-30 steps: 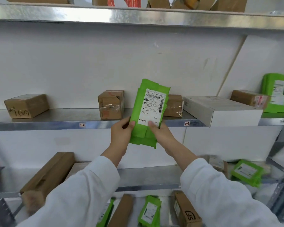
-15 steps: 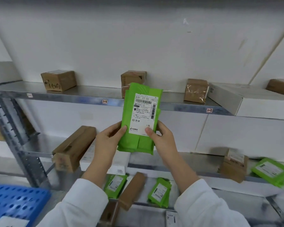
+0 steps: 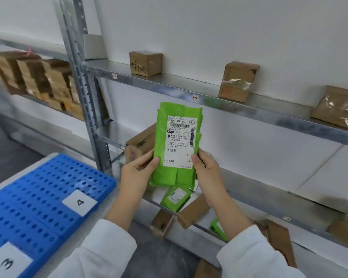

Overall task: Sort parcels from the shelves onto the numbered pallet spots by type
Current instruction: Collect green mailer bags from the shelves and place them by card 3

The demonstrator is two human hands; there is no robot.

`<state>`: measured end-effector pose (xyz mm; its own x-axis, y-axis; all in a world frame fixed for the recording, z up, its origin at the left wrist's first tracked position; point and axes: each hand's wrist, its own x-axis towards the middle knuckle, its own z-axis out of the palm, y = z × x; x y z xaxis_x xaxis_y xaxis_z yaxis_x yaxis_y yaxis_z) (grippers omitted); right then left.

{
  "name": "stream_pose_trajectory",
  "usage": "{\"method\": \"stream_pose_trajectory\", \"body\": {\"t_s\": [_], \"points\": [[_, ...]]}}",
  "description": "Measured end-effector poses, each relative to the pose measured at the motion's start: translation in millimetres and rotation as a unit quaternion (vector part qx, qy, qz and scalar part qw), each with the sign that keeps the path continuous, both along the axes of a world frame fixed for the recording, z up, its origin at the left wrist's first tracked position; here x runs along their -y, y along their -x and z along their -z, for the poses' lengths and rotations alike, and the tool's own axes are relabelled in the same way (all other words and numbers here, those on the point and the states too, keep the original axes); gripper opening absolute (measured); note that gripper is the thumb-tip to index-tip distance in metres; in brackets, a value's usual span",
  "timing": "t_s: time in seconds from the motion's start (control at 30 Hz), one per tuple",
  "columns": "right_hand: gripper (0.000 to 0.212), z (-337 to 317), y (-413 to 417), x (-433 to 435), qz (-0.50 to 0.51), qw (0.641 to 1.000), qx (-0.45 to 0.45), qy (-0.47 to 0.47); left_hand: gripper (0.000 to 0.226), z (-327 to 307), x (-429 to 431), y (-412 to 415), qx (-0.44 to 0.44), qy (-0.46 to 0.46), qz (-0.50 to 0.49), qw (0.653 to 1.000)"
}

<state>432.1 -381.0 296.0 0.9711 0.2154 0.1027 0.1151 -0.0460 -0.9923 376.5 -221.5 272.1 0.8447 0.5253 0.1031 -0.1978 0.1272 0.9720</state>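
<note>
Green mailer: you're still pinching it w/ left hand & right hand, turning toward blue pallet (spots 3, 4) left of fingers.

At your twelve o'clock the metal shelf carried a scribbled box, a taped box and, toward two o'clock, a crinkled parcel. At eight o'clock the blue pallet bore label 4 and label 3.

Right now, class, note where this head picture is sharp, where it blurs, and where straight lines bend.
Head view: the green parcel label reads sharp; the low box is blurred; the taped box glints; the post bows from the wide lens.
</note>
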Motion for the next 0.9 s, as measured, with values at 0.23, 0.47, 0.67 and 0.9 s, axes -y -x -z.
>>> {"method": "stream_pose_trajectory", "body": {"t_s": [0.23, 0.47, 0.67, 0.9], "points": [[0.032, 7.4, 9.9, -79.8, -0.111, 0.991, -0.001, 0.071, 0.038, 9.8, -66.9, 44.9, -0.02, 0.014, -0.075, 0.997], [0.039, 16.9, 43.1, -183.6, -0.211, 0.973, -0.021, 0.091, 0.04, 14.6, -145.5, 111.9, -0.054, 0.042, -0.187, 0.98], [0.038, 19.6, 84.0, -269.8, -0.267, 0.956, -0.02, 0.12, 0.036, 16.1, -213.0, 165.6, -0.062, 0.076, -0.254, 0.962], [0.035, 25.1, 142.0, -359.5, -0.339, 0.931, -0.022, 0.135, 0.031, 23.4, -278.8, 235.9, -0.056, 0.104, -0.341, 0.933]]}}
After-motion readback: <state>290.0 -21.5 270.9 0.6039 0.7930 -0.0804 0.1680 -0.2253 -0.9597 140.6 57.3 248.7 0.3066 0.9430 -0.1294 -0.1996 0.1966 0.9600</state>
